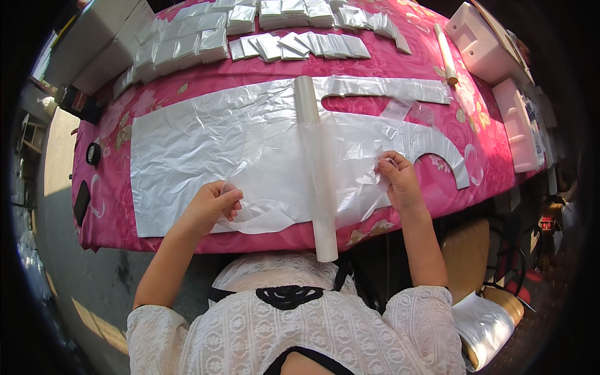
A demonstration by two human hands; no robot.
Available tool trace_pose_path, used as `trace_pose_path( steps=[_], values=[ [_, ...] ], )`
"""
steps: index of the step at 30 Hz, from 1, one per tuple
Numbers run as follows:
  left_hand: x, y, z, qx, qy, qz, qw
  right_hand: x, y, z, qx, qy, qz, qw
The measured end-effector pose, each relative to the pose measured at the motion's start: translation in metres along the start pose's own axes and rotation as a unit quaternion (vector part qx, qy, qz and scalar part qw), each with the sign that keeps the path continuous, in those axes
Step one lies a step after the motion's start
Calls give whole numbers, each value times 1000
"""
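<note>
A large apron-shaped sheet of thin, shiny white plastic lies flat on the table, with curved cut-outs at its right end. Over its middle a pale tube lies lengthwise toward me, its near end past the table edge. Thin, translucent plastic film spreads to both sides of the tube. My left hand pinches the film's near left part. At the right, my right hand is closed on the film between thumb and fingers. Where the film ends and the sheet beneath begins is hard to tell.
Stacks of folded white plastic packets line the far side of the pink flowered tablecloth. Another tube lies far right, near foam boxes. A tape roll, a phone and a dark jar are at left.
</note>
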State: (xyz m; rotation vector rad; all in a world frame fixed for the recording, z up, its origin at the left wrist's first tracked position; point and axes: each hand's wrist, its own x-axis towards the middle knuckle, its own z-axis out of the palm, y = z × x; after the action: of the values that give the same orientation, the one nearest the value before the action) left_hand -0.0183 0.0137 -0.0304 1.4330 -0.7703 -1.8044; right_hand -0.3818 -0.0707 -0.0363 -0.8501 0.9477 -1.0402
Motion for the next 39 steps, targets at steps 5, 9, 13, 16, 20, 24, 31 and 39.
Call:
trace_pose_path(
  steps=[5,9,13,16,20,24,31,39],
  values=[
    [-4,-1,-24,16,19,-27,999,3,-60,-137,-54,224,-28,973],
    [-5,7,-41,67,24,-47,996,-14,-79,-201,-335,434,-223,806],
    [-17,15,-70,126,50,-53,989,-54,-39,-51,-372,178,-142,900],
    [-19,24,-93,148,57,-57,986,-92,2,48,-568,-34,-19,822],
    [-17,44,-116,220,73,-86,969,-101,38,76,-590,-98,58,799],
    [-25,50,-141,287,103,-95,947,-100,37,72,-510,-78,105,850],
    [-40,54,-149,654,198,16,730,-105,36,62,-542,-95,103,829],
    [10,28,51,559,106,401,718,-105,38,62,-505,-95,122,849]
  ],
)
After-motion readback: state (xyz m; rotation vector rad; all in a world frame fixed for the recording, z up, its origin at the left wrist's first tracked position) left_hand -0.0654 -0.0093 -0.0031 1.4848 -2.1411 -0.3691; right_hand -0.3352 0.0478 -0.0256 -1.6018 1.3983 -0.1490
